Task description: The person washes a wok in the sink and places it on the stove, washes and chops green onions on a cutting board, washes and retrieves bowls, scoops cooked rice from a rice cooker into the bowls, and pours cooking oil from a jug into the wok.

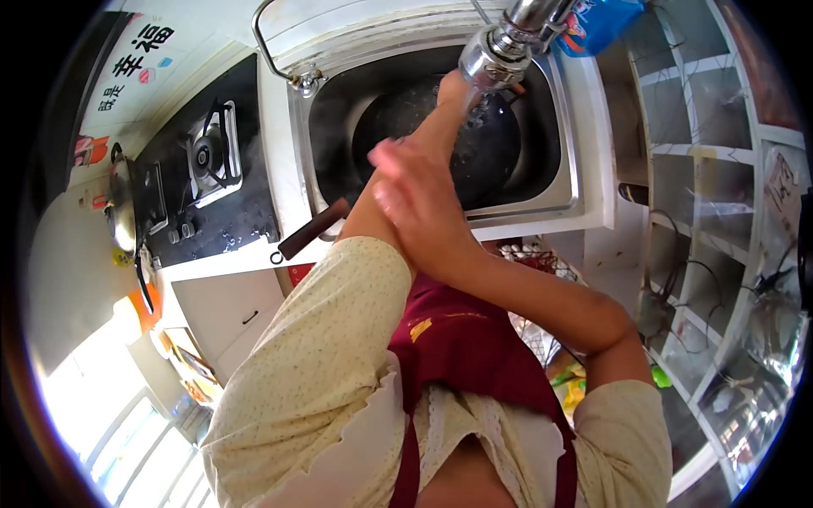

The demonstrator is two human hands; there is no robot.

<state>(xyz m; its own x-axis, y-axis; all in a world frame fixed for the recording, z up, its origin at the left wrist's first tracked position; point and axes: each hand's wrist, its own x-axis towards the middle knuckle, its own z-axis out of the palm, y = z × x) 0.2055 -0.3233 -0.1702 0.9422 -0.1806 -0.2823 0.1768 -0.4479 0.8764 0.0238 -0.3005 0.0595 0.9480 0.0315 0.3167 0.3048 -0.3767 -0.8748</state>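
My left arm reaches over the sink (569, 182) to the metal faucet (495, 61). Only the wrist side of my left hand (456, 88) shows beside the faucet head; its fingers are hidden. My right hand (417, 190) lies across my left forearm, fingers stretched out and slightly blurred, holding nothing. Under both arms a dark wok (491, 157) sits in the sink, with water splashing into it below the faucet. Its brown handle (315, 229) sticks out over the sink's near left edge, with a ring at the end.
To the left is a black gas stove (216, 207) with a burner (206, 152). A metal pan (124, 203) stands beyond it. A blue bottle (600, 25) stands behind the sink at right. Shelves (699, 152) line the right side. A thin curved tap (269, 42) rises at back left.
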